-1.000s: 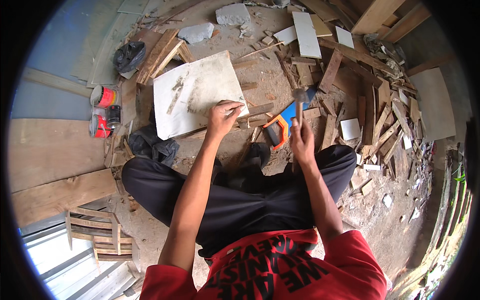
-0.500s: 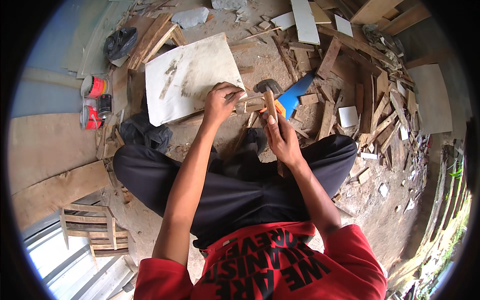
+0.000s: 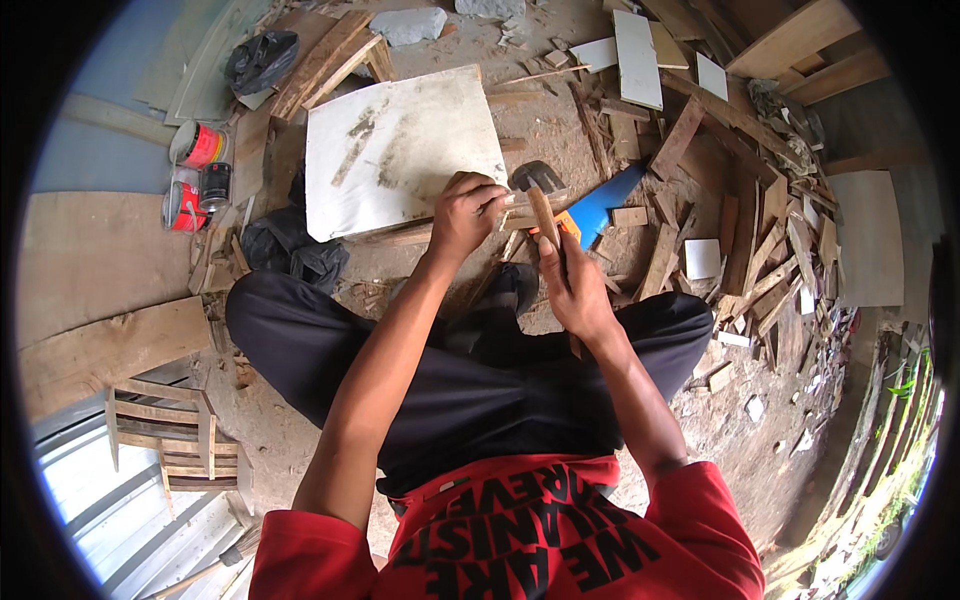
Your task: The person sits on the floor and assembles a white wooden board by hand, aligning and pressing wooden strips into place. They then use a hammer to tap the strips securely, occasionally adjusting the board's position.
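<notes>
My right hand (image 3: 577, 285) is wrapped round the wooden handle of what looks like a hammer (image 3: 544, 214); its upper end points away from me, with a greyish piece crossing there. To its left, my left hand (image 3: 466, 218) is closed in a pinch close to that end, by the lower right corner of a stained white board (image 3: 400, 150). Whatever lies between the left fingertips is too small to make out. Just beyond the hammer is a dark rounded object (image 3: 537, 175). A handsaw (image 3: 607, 205) with a blue blade and orange handle lies on the ground, partly behind my right hand.
Wood offcuts (image 3: 660, 262) are piled along the right side. Red and black cans (image 3: 200, 180) stand at the left, near black plastic bags (image 3: 285, 250). A small slatted wooden frame (image 3: 175, 435) is at the lower left. Grey stone lumps (image 3: 408, 26) lie at the far side.
The view has shifted slightly. My left hand has moved a little right, nearer the hammer's upper end. The right hand keeps its hold on the handle.
</notes>
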`<state>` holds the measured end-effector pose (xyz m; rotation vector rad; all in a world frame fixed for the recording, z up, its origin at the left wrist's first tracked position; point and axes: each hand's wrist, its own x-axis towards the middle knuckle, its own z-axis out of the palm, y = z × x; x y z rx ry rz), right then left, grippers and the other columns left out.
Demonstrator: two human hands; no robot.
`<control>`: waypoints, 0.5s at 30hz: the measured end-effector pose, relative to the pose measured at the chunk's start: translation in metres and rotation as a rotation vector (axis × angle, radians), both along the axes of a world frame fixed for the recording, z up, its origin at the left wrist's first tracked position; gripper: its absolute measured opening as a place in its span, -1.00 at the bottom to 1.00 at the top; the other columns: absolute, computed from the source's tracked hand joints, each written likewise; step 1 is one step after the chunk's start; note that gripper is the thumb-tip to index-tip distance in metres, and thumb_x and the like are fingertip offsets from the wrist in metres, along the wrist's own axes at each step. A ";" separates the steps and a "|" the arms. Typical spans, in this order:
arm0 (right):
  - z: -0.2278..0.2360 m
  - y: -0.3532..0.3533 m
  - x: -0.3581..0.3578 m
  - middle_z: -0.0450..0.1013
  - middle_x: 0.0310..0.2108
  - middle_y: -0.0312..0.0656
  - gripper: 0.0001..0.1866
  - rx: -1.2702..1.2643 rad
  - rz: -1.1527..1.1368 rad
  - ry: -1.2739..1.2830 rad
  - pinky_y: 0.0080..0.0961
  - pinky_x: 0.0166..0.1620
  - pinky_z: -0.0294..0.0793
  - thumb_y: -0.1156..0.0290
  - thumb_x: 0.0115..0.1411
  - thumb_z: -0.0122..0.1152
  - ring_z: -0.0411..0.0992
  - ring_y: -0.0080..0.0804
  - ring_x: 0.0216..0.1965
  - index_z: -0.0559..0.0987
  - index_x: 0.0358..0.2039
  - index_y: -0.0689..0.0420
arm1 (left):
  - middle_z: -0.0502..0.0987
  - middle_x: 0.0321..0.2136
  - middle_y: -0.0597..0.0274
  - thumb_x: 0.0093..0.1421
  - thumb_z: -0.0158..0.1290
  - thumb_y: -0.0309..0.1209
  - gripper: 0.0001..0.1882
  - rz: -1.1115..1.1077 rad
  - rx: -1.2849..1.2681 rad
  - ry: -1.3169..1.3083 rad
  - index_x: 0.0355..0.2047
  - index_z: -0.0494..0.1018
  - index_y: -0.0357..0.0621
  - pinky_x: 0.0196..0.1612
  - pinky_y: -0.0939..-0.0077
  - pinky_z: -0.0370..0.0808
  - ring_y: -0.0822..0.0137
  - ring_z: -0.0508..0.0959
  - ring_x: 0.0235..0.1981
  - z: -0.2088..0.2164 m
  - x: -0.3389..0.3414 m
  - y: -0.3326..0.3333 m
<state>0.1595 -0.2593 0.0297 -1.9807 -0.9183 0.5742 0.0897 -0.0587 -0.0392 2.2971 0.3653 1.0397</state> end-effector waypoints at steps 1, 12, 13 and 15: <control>-0.003 0.001 0.001 0.45 -0.57 0.00 -0.54 -0.019 0.025 -0.032 -0.30 -0.40 0.40 0.10 0.45 -0.08 0.47 -0.18 -0.55 0.43 -0.04 0.32 | 0.62 -0.39 0.19 0.02 0.28 -0.50 -0.90 -0.004 0.012 0.016 -0.41 0.63 -0.19 -0.21 0.32 0.53 0.16 0.59 -0.30 -0.001 -0.001 0.001; 0.022 0.010 0.000 0.37 -0.48 0.26 -0.73 -0.034 0.024 0.068 0.01 -0.31 0.35 0.32 0.40 0.02 0.39 0.35 -0.37 0.39 -0.25 0.33 | 0.59 -0.40 0.20 -0.01 0.27 -0.55 -0.90 -0.010 0.045 0.005 -0.43 0.61 -0.19 -0.23 0.31 0.51 0.15 0.56 -0.31 -0.007 -0.001 0.003; 0.022 0.009 -0.001 0.37 -0.49 0.25 -0.74 -0.087 0.038 0.095 0.01 -0.31 0.35 0.33 0.40 0.01 0.39 0.36 -0.36 0.38 -0.24 0.32 | 0.59 -0.40 0.20 -0.01 0.27 -0.55 -0.90 -0.014 0.035 -0.003 -0.43 0.61 -0.19 -0.22 0.31 0.51 0.15 0.56 -0.31 -0.006 -0.001 0.002; 0.022 0.008 -0.002 0.38 -0.51 0.25 -0.75 0.010 0.028 0.042 0.00 -0.35 0.35 0.34 0.40 0.02 0.39 0.36 -0.38 0.37 -0.21 0.33 | 0.58 -0.40 0.21 -0.01 0.27 -0.55 -0.90 -0.023 0.015 -0.019 -0.43 0.61 -0.18 -0.22 0.31 0.51 0.16 0.56 -0.31 -0.003 0.000 0.000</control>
